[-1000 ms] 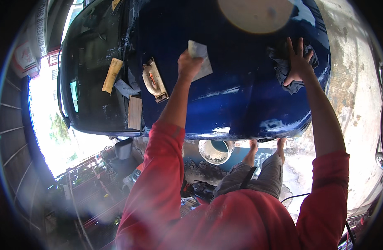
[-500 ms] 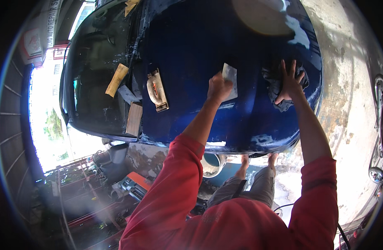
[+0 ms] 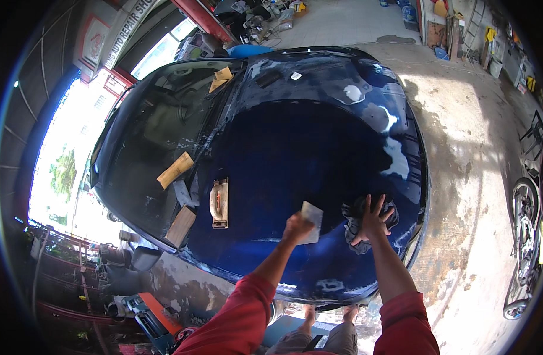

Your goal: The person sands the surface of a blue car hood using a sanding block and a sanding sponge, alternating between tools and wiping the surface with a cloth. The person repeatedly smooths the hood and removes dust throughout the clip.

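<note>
My left hand [image 3: 298,228] is closed on a flat grey rectangular sheet [image 3: 312,222], which lies against the blue car hood [image 3: 271,160]. Its exact material is hard to tell. To the right, my right hand [image 3: 375,223] presses down with fingers spread over a crumpled dark cloth [image 3: 355,236] on the hood. Left of both hands, a sanding block with a curved handle [image 3: 220,203] rests on the hood.
A yellow block [image 3: 175,170] and a brown block [image 3: 180,226] lie by the windshield [image 3: 147,136], with folded yellowish paper [image 3: 221,77] farther off. Whitish patches [image 3: 395,158] mark the hood's far right. A bicycle [image 3: 524,236] stands at right, an orange-topped toolbox [image 3: 156,319] at lower left.
The view has tilted up, so the whole car and the shop floor beyond it now show. Both hands sit lower in the picture, still on the grey sheet and the cloth.
</note>
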`<action>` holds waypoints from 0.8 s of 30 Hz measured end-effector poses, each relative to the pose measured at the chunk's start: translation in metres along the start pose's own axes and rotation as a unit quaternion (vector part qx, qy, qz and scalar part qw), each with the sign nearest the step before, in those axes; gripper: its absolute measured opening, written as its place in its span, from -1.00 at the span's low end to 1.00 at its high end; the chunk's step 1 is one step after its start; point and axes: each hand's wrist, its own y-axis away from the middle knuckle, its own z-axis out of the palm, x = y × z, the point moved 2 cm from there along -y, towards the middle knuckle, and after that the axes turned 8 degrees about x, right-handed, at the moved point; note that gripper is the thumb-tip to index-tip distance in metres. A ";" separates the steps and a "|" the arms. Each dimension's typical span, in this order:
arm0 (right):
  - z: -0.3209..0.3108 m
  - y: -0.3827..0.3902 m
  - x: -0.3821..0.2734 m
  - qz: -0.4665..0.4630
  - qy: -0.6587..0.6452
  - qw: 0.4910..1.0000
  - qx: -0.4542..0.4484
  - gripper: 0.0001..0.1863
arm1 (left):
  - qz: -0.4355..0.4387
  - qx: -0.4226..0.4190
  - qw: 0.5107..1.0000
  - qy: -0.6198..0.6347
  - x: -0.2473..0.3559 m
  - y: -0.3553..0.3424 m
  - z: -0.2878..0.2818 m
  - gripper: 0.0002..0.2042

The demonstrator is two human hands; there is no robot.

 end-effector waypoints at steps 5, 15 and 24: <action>0.003 -0.002 0.003 -0.009 -0.010 1.000 -0.001 0.94 | 0.094 -0.052 0.994 0.006 0.036 0.017 -0.014 -0.52; 0.002 -0.005 -0.001 0.003 0.008 1.000 -0.001 0.99 | -0.154 0.194 0.949 -0.195 -0.131 0.036 -0.191 -0.59; 0.026 -0.049 0.009 -0.030 0.068 0.996 0.051 1.06 | 0.236 0.113 0.929 -0.262 0.030 0.074 -0.014 -0.68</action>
